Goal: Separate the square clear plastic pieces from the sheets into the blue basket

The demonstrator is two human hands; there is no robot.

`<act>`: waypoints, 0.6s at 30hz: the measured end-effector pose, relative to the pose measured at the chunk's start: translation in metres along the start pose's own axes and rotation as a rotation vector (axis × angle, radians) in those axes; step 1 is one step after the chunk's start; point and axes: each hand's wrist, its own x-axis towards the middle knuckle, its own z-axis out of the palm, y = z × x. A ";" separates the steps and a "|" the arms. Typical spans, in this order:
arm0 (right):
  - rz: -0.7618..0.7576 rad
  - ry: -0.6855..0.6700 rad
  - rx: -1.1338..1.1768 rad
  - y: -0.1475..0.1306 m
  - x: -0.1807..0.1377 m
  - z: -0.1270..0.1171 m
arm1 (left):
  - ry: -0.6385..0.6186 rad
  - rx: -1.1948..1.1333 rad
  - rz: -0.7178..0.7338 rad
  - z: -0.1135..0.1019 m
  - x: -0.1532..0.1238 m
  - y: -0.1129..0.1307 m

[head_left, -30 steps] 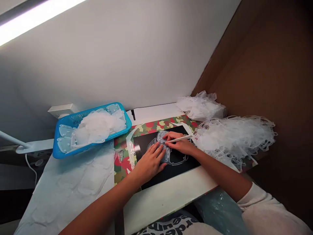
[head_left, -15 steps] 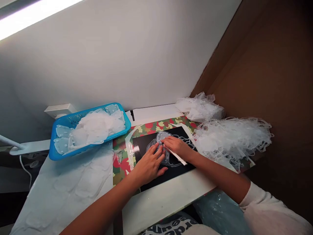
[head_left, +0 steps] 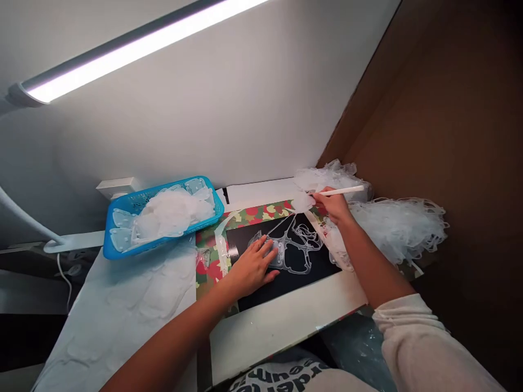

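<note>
The blue basket (head_left: 108,239) on my left holds its white pile, as before. My left hand (head_left: 252,269) stays open, fingers spread over the clear plastic frame (head_left: 281,253) on the black mat (head_left: 295,281). Beyond the mat's far edge, a translucent piece (head_left: 303,202) is now at my right hand (head_left: 332,203), which has moved away from my left, gripping the white stick (head_left: 345,190) near the far heap (head_left: 333,175).
</note>
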 end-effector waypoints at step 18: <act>-0.488 -0.792 -0.302 -0.008 -0.163 0.035 | 0.051 0.174 -0.207 0.006 -0.051 0.055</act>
